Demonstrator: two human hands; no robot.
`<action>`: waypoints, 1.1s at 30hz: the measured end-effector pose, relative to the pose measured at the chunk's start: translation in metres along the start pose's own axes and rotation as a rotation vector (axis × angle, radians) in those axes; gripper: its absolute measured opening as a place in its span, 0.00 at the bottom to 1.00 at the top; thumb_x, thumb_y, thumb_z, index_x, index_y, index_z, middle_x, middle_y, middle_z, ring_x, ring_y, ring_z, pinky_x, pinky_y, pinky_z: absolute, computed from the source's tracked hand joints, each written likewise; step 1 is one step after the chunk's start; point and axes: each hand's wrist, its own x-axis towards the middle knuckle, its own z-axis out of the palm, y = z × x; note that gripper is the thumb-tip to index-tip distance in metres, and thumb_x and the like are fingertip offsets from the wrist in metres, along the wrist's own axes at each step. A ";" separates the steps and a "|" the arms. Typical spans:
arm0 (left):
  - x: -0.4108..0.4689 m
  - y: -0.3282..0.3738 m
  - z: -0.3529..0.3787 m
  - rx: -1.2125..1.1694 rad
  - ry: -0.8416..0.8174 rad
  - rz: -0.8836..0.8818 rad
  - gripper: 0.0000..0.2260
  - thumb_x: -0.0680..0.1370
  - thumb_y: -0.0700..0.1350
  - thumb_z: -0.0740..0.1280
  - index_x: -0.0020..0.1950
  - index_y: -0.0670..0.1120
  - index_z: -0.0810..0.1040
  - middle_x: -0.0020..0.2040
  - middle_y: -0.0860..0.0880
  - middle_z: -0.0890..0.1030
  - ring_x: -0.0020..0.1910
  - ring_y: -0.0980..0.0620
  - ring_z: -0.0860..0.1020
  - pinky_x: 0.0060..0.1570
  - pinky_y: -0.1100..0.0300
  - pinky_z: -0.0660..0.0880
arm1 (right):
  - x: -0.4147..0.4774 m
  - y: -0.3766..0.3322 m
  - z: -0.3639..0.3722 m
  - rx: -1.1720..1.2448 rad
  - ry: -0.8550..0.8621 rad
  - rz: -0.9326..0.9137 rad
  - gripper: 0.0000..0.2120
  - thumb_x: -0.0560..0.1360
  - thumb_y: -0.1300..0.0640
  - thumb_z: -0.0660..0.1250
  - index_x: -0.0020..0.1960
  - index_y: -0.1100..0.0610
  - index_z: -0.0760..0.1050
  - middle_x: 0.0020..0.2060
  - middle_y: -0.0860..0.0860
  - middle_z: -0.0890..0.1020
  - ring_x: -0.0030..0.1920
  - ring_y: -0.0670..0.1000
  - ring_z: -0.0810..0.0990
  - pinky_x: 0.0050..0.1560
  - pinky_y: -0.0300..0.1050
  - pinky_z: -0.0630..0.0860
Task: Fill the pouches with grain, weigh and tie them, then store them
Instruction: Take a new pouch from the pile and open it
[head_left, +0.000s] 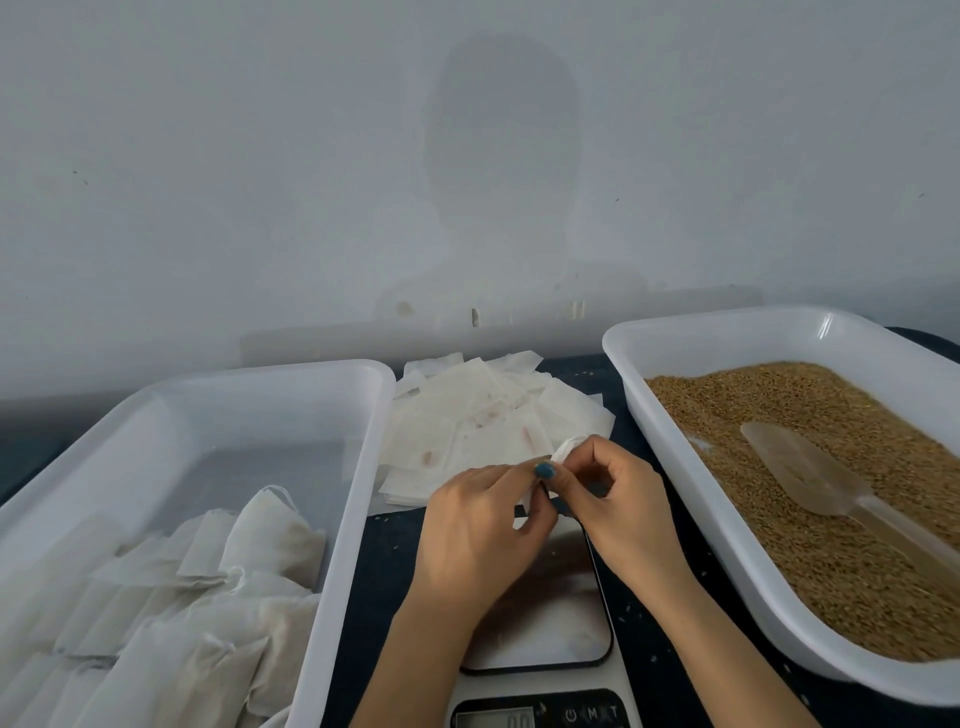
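Pinching one small white pouch (563, 450) between them, left hand (475, 525) and right hand (621, 501) meet above the platform of the digital scale (556, 629), fingers of both curled onto the fabric. Contents of the held pouch: cannot tell. Item locations: heap of flat empty pouches (478, 415) on the dark table (387, 571) just behind the hands; filled pouches (208, 603) stacked in the white tray (260, 375) at left; brown grain (841, 405) with a translucent scoop (805, 475) lying on it in the second tray (727, 323) at right.

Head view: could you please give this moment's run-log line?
left hand: pinches pouch | right hand: pinches pouch | pouch: above scale | scoop: lying in grain
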 end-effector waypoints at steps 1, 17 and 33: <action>0.000 0.000 -0.001 -0.018 -0.007 -0.034 0.07 0.75 0.43 0.70 0.51 0.45 0.85 0.38 0.51 0.84 0.33 0.52 0.81 0.32 0.57 0.80 | 0.000 0.000 0.000 -0.014 -0.019 -0.009 0.10 0.69 0.43 0.71 0.38 0.50 0.78 0.34 0.45 0.82 0.39 0.48 0.83 0.43 0.55 0.83; 0.004 -0.001 -0.002 -0.133 -0.013 0.018 0.28 0.72 0.49 0.71 0.70 0.53 0.67 0.75 0.52 0.66 0.72 0.56 0.67 0.66 0.57 0.70 | 0.001 0.009 -0.003 -0.096 0.056 -0.110 0.10 0.76 0.58 0.71 0.42 0.50 0.70 0.34 0.48 0.81 0.35 0.49 0.83 0.39 0.56 0.81; 0.001 -0.013 -0.006 0.099 -0.121 -0.023 0.19 0.64 0.50 0.73 0.52 0.45 0.75 0.46 0.51 0.80 0.43 0.49 0.78 0.47 0.59 0.74 | 0.000 0.008 -0.003 -0.221 -0.070 -0.180 0.08 0.76 0.48 0.70 0.47 0.44 0.70 0.39 0.38 0.82 0.39 0.45 0.82 0.43 0.53 0.81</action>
